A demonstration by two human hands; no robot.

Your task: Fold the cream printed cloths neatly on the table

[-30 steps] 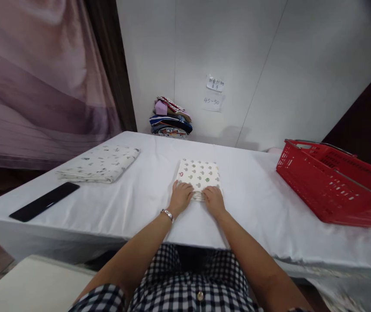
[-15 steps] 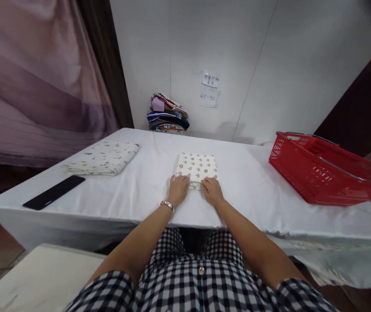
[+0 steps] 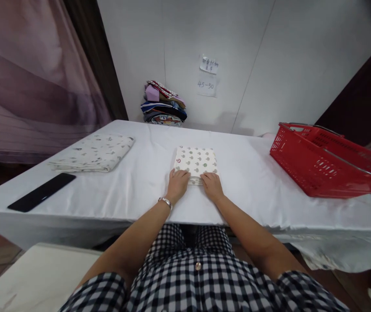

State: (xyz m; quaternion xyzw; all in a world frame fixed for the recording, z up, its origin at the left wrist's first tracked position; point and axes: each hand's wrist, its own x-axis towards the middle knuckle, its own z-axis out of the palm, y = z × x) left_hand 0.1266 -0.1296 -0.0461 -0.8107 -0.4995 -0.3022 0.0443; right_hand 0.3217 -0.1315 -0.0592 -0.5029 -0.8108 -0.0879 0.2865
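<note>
On the near middle of the white-covered table (image 3: 133,190), a small folded cloth (image 3: 195,159) printed with little green and red motifs lies flat, squared up with its edges roughly parallel to the table front. The left hand (image 3: 176,185) rests at the cloth's near left corner and the right hand (image 3: 211,186) at its near right corner, both palm down with the fingers laid over the near edge of the fabric. The fingers look gently curled against the layered fold, but whether they pinch the edge or merely press on it cannot be told from this view. The two hands sit close together, just apart, with the stacked edge of the cloth showing between them. A silver bracelet (image 3: 165,201) circles the left wrist.

To the left, well apart from the hands, a larger folded cloth (image 3: 92,152) in a pale print lies flat on the table, and nearer the front left corner a black slab-like object (image 3: 41,198) lies flat at a slant. At the right end of the table stands a red plastic basket (image 3: 321,164) with metal handles. Against the back wall a pile of mixed coloured fabrics (image 3: 163,103) sits at the table's far edge, below two paper notes (image 3: 208,74) stuck on the wall. A mauve curtain (image 3: 29,78) hangs on the left.
</note>
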